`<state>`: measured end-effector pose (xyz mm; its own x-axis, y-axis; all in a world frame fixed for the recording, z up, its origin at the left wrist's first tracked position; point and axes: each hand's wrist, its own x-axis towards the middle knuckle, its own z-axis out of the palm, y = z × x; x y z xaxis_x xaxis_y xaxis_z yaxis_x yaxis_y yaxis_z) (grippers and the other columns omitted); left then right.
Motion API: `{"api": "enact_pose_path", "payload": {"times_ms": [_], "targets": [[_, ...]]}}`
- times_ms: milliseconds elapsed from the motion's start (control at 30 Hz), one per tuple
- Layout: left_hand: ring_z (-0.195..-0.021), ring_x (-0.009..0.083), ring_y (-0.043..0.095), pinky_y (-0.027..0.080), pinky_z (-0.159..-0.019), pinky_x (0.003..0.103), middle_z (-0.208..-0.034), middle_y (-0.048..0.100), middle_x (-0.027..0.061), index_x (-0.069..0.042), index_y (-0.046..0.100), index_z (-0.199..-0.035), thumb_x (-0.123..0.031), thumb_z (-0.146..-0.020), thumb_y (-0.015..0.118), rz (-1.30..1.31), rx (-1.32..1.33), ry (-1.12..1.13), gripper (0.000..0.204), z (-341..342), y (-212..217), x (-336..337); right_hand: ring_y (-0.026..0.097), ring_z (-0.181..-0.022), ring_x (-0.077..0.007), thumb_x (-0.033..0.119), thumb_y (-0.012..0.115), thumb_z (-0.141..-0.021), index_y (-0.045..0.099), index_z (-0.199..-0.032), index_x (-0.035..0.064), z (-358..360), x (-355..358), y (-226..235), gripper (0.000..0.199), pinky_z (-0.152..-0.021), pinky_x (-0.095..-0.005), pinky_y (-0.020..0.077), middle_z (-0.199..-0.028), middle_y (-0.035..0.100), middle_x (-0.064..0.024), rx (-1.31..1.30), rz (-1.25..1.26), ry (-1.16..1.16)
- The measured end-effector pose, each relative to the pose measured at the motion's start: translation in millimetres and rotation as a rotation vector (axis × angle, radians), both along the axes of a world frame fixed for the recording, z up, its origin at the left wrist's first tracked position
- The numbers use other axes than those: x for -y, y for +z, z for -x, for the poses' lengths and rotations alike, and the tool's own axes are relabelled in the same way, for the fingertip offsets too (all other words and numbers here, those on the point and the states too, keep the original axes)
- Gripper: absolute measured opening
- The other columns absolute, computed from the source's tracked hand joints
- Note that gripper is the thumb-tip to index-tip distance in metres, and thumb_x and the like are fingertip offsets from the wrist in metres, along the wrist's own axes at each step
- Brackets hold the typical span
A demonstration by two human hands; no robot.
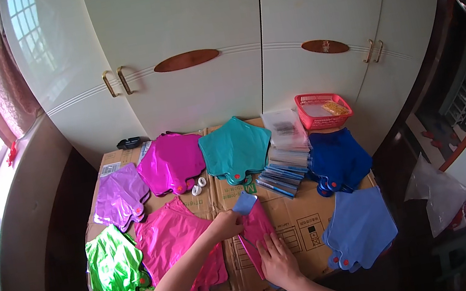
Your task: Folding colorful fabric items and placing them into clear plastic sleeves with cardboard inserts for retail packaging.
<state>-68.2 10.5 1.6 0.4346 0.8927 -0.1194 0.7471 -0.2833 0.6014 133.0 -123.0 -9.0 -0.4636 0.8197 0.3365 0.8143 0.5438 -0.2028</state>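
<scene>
A folded magenta foil balloon [256, 233] lies on the cardboard surface [295, 221] in front of me. My right hand [278, 259] presses flat on its lower part. My left hand [226, 224] grips the balloon's upper left edge, next to a small blue card [244, 203] resting at the balloon's top. A stack of pink star-shaped foil balloons [169, 242] lies just left of my left forearm.
Stacks of flat foil star balloons ring the cardboard: green [112, 264], lilac [120, 195], magenta [171, 162], teal [235, 148], dark blue [337, 160], light blue [359, 226]. Blue packets [280, 177], a clear bag [284, 127], a red basket [322, 109] and two small white pieces [198, 186] sit behind. White wardrobe doors stand beyond.
</scene>
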Motion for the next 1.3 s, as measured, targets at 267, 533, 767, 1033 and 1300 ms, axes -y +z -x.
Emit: {"api": "enact_pose_path", "payload": {"times_ms": [267, 533, 767, 1033, 1300], "targets": [[-0.078, 0.0318, 0.065, 0.052, -0.069, 0.043, -0.081, 0.066, 0.0142, -0.003, 0.064, -0.082, -0.018, -0.073, 0.065, -0.210, -0.081, 0.070, 0.017, -7.7, 8.0, 16.1, 0.042, -0.128, -0.0413, 0.017, 0.058, -0.081, 0.053, -0.127, -0.0004, -0.3, -0.9, 0.8, 0.050, -0.108, -0.0488, 0.0351, -0.133, 0.048, -0.0262, -0.021, 0.011, 0.002], [-0.102, 0.0259, 0.057, 0.047, -0.082, 0.036, -0.114, 0.063, 0.0114, 0.000, 0.064, -0.104, -0.020, -0.083, 0.059, -0.520, 0.038, -0.308, 0.030, -57.3, 7.0, 76.5, 0.042, -0.126, -0.0469, 0.017, 0.060, -0.080, 0.055, -0.121, -0.0060, -1.9, -1.8, -10.3, 0.048, -0.109, -0.0502, 0.0337, -0.126, 0.050, -0.0288, 0.000, 0.140, 0.009], [-0.114, 0.0255, 0.050, 0.047, -0.085, 0.035, -0.122, 0.058, 0.0121, 0.001, 0.064, -0.109, -0.020, -0.083, 0.057, -0.510, -0.174, -0.294, 0.034, -57.2, -13.3, 55.0, 0.042, -0.125, -0.0458, 0.017, 0.059, -0.081, 0.055, -0.121, -0.0056, -0.5, -3.4, -6.0, 0.047, -0.109, -0.0506, 0.0336, -0.125, 0.050, -0.0284, -0.095, 0.020, 0.029], [-0.090, 0.0388, 0.058, 0.051, -0.080, 0.042, -0.102, 0.055, 0.0171, 0.001, 0.056, -0.106, -0.021, -0.078, 0.066, -0.561, -0.071, 0.088, 0.037, -38.8, 17.7, 48.4, 0.043, -0.126, -0.0415, 0.016, 0.058, -0.080, 0.056, -0.122, -0.0014, -1.1, -2.0, 7.0, 0.045, -0.107, -0.0501, 0.0356, -0.127, 0.051, -0.0263, -0.105, 0.038, 0.008], [-0.079, 0.0343, 0.066, 0.052, -0.071, 0.043, -0.080, 0.066, 0.0189, 0.001, 0.063, -0.088, -0.022, -0.077, 0.065, -0.022, 0.013, 0.234, 0.026, -3.3, 2.1, 25.5, 0.044, -0.126, -0.0384, 0.019, 0.057, -0.082, 0.055, -0.124, -0.0003, -1.9, -1.9, 6.8, 0.046, -0.107, -0.0472, 0.0350, -0.128, 0.051, -0.0222, -0.043, -0.003, 0.010]]}}
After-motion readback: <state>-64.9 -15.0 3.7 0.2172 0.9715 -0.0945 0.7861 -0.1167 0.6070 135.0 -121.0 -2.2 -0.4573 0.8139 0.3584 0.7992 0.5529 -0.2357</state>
